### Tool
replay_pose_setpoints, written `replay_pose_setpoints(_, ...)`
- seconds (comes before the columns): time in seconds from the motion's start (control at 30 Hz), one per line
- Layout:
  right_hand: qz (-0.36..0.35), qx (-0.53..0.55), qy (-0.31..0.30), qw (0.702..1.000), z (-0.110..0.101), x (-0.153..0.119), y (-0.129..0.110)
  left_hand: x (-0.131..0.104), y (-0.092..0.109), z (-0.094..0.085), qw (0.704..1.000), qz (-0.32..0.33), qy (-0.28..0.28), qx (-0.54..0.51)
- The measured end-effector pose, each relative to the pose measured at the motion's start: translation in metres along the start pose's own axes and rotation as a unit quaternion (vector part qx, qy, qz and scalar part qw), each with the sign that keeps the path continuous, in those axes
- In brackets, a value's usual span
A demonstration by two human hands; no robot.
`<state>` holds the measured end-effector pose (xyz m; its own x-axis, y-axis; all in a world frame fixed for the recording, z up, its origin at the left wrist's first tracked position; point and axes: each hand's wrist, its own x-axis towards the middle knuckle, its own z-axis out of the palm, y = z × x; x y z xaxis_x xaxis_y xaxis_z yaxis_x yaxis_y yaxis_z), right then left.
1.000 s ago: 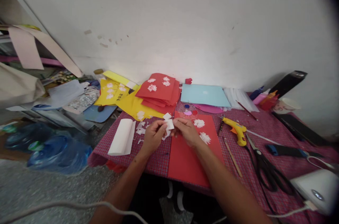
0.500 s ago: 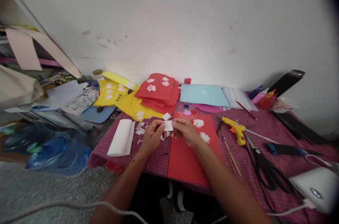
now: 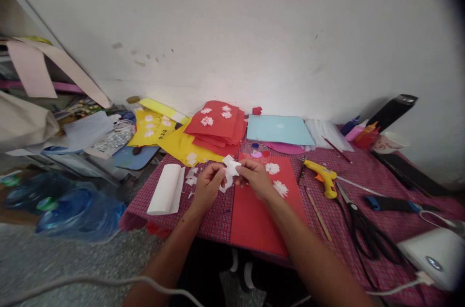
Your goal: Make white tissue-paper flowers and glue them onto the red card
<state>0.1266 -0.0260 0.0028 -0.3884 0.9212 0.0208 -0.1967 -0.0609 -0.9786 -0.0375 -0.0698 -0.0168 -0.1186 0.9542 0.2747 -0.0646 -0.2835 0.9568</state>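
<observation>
A small white piece of paper (image 3: 232, 168) is pinched between my two hands, over the left edge of a red sheet (image 3: 259, 220). My left hand (image 3: 209, 182) grips its left side between thumb and fingers. On its right side, my right hand (image 3: 255, 177) holds it the same way. Two white paper flowers (image 3: 280, 188) lie on the red sheet, close to my right hand. White paper scraps (image 3: 191, 177) are scattered left of my left hand, and a white paper roll (image 3: 167, 189) lies beyond them.
At right are a yellow glue gun (image 3: 326, 177), black-handled scissors (image 3: 366, 229), a wooden stick (image 3: 318, 215) and a white box (image 3: 434, 256). Red cards with flowers (image 3: 218, 125) and a light blue sheet (image 3: 279, 130) lie at the back. A black flask (image 3: 392, 114) leans near the wall.
The paper between my fingers has turned and its right corner now points up to the right. My hands have barely shifted.
</observation>
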Motion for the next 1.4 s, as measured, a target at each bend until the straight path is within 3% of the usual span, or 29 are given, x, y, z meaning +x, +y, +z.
replay_pose_setpoints(0.27, -0.048, -0.031, 0.086, 0.995, -0.004, 0.002, -0.003, 0.002, -0.006, 0.001, 0.998, -0.036, 0.036, -0.029)
replay_pose_setpoints(0.4, -0.06, -0.091, 0.073, 0.991, -0.007, -0.001, -0.006, 0.002, -0.006, 0.001, 0.998, -0.043, 0.038, -0.029)
replay_pose_setpoints(0.6, -0.128, -0.154, -0.006, 0.98, -0.003, -0.006, -0.007, 0.001, -0.006, -0.001, 0.999, -0.034, 0.02, -0.021)
replay_pose_setpoints(1.0, -0.155, -0.205, 0.015, 0.966, 0.0, -0.002, 0.001, 0.001, -0.005, -0.001, 0.999, -0.052, -0.011, 0.01)
replay_pose_setpoints(1.4, -0.162, -0.213, 0.02, 0.963, 0.001, -0.001, 0.0, 0.001, -0.004, -0.003, 0.998, -0.044, 0.007, 0.035)
